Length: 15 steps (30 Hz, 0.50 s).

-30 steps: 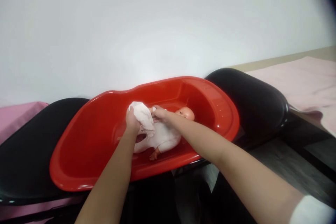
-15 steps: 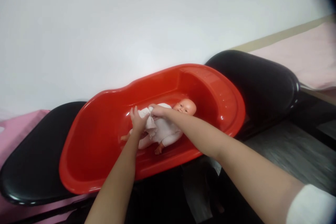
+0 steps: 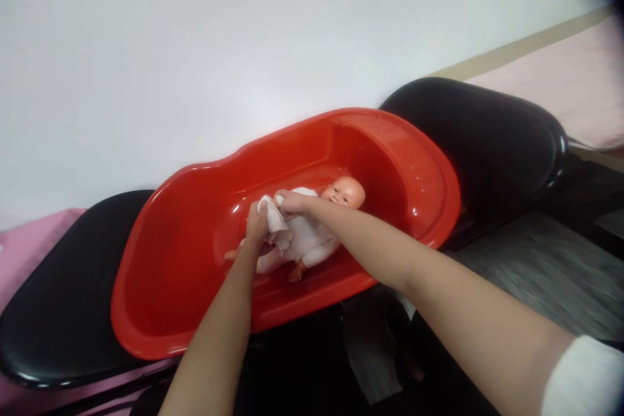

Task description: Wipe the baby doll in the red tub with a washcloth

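Note:
A baby doll (image 3: 312, 237) in a white suit lies on its back in a red plastic tub (image 3: 185, 273), head toward the right. My left hand (image 3: 257, 226) is closed on a small white cloth (image 3: 275, 226) held against the doll's belly. My right hand (image 3: 291, 201) rests on the doll's chest near its shoulder, fingers curled and pinching the upper edge of the same cloth. The doll's bare feet stick out below my hands.
The tub rests across two black padded cushions (image 3: 487, 136), one at each end. A white wall rises behind. Pink fabric (image 3: 29, 240) lies at the far left, and a pale pink mat (image 3: 575, 91) at the far right. Grey floor shows below right.
The cloth, lifted and bunched above the doll a second ago, has come down onto the doll's belly. Both hands lowered with it, and the view shifted slightly.

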Each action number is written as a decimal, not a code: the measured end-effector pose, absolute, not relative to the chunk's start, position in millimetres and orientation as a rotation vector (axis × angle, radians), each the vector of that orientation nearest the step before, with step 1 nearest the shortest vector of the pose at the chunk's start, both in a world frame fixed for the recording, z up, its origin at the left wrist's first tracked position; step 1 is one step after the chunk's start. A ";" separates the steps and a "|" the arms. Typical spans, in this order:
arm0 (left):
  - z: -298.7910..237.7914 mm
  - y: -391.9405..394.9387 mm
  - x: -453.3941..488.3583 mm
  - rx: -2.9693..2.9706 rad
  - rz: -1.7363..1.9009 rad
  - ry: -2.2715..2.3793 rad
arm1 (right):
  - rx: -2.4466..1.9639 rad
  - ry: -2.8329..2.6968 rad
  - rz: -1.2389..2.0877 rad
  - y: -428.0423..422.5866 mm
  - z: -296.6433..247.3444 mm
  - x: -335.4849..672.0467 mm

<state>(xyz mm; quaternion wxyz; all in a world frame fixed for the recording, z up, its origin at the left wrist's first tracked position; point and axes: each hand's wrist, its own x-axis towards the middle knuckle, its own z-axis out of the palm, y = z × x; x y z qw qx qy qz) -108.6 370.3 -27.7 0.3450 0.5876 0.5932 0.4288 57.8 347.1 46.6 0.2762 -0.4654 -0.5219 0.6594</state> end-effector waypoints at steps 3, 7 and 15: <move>-31.2 373.4 -110.8 1.496 1.131 1.571 | -1.299 -1.429 1.709 345.3 49.6 58.6; -32.1 372.4 -109.5 1.543 1.075 1.516 | -1.427 -1.463 1.613 347.0 54.5 59.0; -32.5 369.6 -104.2 1.521 0.985 1.456 | -1.313 -1.302 1.760 301.7 51.9 85.7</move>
